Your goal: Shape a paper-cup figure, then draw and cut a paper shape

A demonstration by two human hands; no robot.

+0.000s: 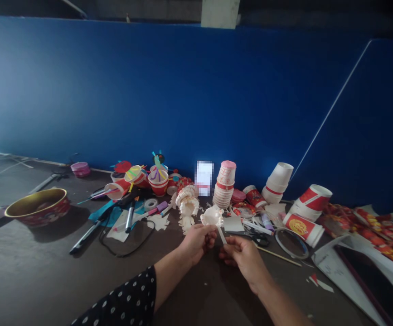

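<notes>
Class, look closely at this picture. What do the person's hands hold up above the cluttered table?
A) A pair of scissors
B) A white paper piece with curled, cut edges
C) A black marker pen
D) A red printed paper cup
B. The left hand holds the white paper piece, and the right hand is at the narrow white strip below it.

White cut-paper cup (212,216), white-dotted black sleeve (121,299).

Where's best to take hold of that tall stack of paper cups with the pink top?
Probably around the stack low down, from the front: it stands upright and round, and the nested rims there give a firm band; holding high might tip it.
</notes>
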